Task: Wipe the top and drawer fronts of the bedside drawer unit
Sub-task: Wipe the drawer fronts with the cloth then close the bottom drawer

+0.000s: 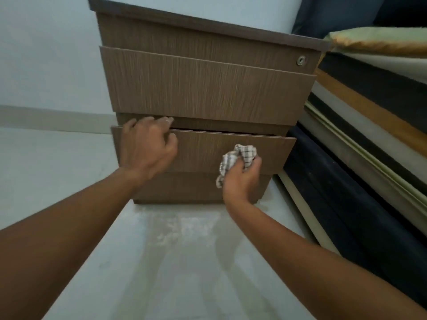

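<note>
A brown wood-grain bedside drawer unit (203, 88) with 3 slanted drawer fronts stands on a pale grey floor (161, 262), against a light blue wall (46, 54). A small round metal lock (301, 60) sits near the upper right corner of the unit. Stacked mattresses with dark, orange and cream layers (369, 139) lie just beside the unit's right side.

The left hand (147, 148) rests on the left end of the unit's lowest drawer front (203, 151), its fingers (161, 122) curled over the top edge of that panel and into the gap above it, gripping the edge. A thin dark opening shows along that top edge, so the drawer stands slightly out from the unit.

The right hand (242, 181) is in front of the right half of the same drawer front. It clenches a crumpled white cloth with thin dark checks (238, 158); the bunched cloth sticks up above the fingers and thumb and presses toward the panel, while 1 loose end hangs down past the left of the palm. Whether the cloth actually touches the wood cannot be told.
</note>
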A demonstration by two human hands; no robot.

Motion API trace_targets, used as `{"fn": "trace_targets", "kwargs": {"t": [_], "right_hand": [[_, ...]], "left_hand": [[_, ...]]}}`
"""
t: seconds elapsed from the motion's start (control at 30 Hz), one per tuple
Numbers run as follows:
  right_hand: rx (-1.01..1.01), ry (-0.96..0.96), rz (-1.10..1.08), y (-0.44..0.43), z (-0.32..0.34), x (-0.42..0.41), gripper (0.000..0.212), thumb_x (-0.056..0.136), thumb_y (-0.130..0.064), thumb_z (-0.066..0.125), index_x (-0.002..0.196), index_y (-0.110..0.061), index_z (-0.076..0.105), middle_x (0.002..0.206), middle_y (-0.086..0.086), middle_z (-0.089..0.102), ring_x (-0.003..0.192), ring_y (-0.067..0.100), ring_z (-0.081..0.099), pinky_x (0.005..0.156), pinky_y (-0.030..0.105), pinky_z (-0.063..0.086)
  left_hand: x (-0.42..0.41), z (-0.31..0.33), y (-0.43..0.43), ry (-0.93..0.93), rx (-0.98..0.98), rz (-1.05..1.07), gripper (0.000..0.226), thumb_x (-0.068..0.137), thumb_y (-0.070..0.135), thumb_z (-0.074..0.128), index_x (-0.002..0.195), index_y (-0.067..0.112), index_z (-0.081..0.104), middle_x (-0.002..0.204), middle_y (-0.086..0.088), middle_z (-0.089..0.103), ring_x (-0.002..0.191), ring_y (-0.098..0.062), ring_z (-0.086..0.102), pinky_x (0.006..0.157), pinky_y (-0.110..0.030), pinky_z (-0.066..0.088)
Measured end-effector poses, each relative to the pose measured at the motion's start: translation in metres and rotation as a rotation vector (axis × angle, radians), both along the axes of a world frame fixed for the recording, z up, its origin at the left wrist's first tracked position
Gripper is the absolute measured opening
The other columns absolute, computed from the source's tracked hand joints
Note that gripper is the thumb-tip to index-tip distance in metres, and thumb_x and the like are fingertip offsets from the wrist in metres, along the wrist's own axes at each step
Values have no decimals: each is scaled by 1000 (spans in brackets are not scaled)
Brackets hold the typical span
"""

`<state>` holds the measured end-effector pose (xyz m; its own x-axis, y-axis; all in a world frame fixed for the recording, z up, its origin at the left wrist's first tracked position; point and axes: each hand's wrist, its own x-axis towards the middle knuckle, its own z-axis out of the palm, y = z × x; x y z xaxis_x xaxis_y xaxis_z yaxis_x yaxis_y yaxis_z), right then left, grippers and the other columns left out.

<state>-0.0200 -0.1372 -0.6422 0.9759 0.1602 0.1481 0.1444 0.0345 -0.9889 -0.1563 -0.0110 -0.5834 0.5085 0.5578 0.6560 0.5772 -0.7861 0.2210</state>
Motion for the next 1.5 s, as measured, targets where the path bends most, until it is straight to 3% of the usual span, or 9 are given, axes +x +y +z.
{"fn": "trace_targets", "kwargs": {"t": [0.13,0.3,0.57,0.73,0.9,1.07,1.23,1.4,1.5], "right_hand": [[-238,-665,-109,-6,21,33,48,93,-17,52,140,-22,48,137,0,52,126,19,42,100,32,39],[-703,-1113,-32,17,9,42,48,88,-23,60,136,-20,53,134,5,52,127,27,40,115,52,29],[-579,-1446,176,106,27,-43,28,79,-21,58,106,-15,63,97,5,58,89,28,48,77,40,38],[-543,-1472,316,156,36,-104,21,81,-18,58,99,-10,65,94,7,59,86,30,49,70,41,38],[-769,-1795,375,170,23,-113,36,88,-19,40,113,-11,65,117,8,61,124,34,48,115,58,28],[-1047,-2097,353,134,-9,-76,54,98,-25,29,151,-19,41,163,7,29,154,29,15,123,60,5],[-1072,-2155,368,109,-17,-44,69,95,-22,37,160,-25,17,169,1,9,155,25,6,122,58,0],[-1225,-2191,428,77,-28,-7,69,94,-28,48,159,-23,24,169,4,2,155,28,-1,121,60,-6],[-1392,-2202,488,48,-33,32,49,91,-29,60,139,-22,59,166,4,-20,152,30,-22,118,61,-16]], "left_hand": [[-34,-9,14,-103,-67,269,45,91,34,51,128,13,64,132,-6,63,131,-34,47,104,-53,35],[-42,-11,23,-229,-169,188,32,94,33,46,102,15,71,98,-6,72,89,-25,63,77,-34,44],[-54,11,34,-360,-383,124,47,90,37,50,54,10,59,55,-6,61,56,-25,53,63,-38,45],[-70,13,65,-927,-1119,-96,59,70,67,57,101,19,74,102,-2,74,96,-20,70,95,-43,51],[-87,-1,75,-984,-1433,-342,75,88,69,37,117,8,70,116,-11,72,106,-24,70,99,-40,48],[-73,-8,62,-732,-1278,-265,61,94,62,32,96,18,75,84,6,77,82,-9,72,73,-26,50],[-69,-29,58,-732,-1089,-78,49,86,64,45,90,26,75,99,2,74,92,-17,67,72,-35,46],[-58,-29,46,-681,-975,75,56,84,68,42,87,21,72,100,4,71,97,-22,64,90,-42,47],[-50,-32,30,-590,-817,167,44,97,56,38,105,25,68,103,5,58,99,-20,52,94,-40,42]]}}
